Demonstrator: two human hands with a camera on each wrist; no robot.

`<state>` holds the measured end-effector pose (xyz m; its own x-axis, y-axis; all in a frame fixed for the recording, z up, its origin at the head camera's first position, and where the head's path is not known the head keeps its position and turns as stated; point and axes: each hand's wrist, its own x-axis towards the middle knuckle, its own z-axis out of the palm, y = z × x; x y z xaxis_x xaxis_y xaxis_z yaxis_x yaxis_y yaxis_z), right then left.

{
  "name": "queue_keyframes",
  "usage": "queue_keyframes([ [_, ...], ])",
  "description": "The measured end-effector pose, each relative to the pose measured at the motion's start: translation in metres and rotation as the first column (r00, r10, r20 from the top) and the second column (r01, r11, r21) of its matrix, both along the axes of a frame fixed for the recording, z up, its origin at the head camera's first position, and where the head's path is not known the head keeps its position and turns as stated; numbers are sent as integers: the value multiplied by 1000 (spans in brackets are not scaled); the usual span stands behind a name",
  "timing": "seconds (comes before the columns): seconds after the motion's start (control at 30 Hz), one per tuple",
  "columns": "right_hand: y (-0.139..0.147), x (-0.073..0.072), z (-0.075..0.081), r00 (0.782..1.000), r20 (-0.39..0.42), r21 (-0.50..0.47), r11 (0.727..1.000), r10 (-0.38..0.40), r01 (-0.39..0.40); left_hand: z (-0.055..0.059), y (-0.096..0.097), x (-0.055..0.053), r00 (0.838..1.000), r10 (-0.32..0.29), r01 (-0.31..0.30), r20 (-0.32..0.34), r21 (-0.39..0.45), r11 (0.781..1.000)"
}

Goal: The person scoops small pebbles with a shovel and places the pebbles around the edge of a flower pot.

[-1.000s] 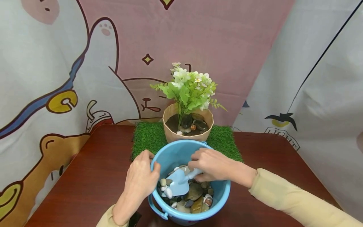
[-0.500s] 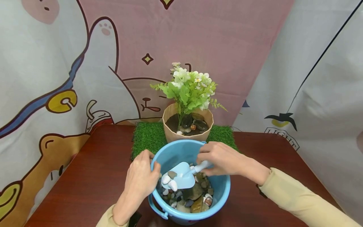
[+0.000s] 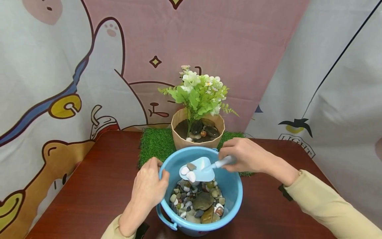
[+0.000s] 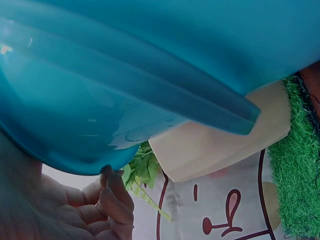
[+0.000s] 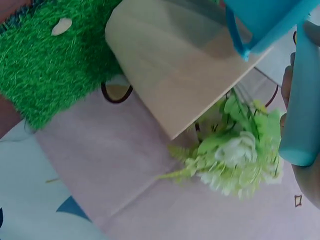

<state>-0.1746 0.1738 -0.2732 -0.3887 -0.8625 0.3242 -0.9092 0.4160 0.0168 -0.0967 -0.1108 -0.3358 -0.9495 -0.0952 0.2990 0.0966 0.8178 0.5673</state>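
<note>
A light blue bucket holds stones of mixed sizes and colours. My left hand grips its left rim, thumb over the inner side. In the left wrist view the curled fingers show beneath the bucket wall. With my right hand I hold a pale blue toy shovel by its handle, seen large in the right wrist view. Its blade is over the back of the bucket's mouth, above the stones. A grey-brown pebble and white pebbles lie on it.
Right behind the bucket a beige pot stands on a green grass mat. White flowers with green leaves rise from its dark soil, beside dark stones. A pale pebble lies on the mat. A printed cloth hangs behind.
My right hand has lifted the shovel with pebbles on it out of the stones, up, back and to the right. Some pebbles seen at its edge earlier are off it. The left hand stays put.
</note>
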Motion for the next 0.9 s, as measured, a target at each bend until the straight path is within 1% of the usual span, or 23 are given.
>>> queue_keyframes([
  [0.17, 10, -5, 9, 997, 23, 7, 997, -72, 71, 0, -1, 0, 1000, 2, -2, 9, 1, 1000],
  [0.3, 16, -9, 17, 992, 20, 5, 992, -127, 127, 0, -1, 0, 1000, 2, -2, 16, 5, 1000],
  [0.4, 20, -12, 23, 984, 14, 5, 984, -179, 179, 0, -1, 1, 1000, 1, -1, 15, 8, 1000],
  [0.5, 23, -14, 30, 971, 18, 10, 971, -239, 239, 0, -1, 0, 1000, -1, 1, 14, 10, 1000],
  [0.67, 27, -19, 41, 940, 19, 44, 940, -340, 339, 0, 0, 0, 1000, -3, 3, 9, 10, 1000],
  [0.8, 29, -24, 47, 900, 22, 97, 897, -435, 431, 0, -1, 0, 1000, -1, 1, 9, 9, 1000],
  [0.9, 30, -27, 51, 870, 33, 131, 865, -491, 484, 0, -1, 0, 1000, 0, 0, 16, 10, 1000],
])
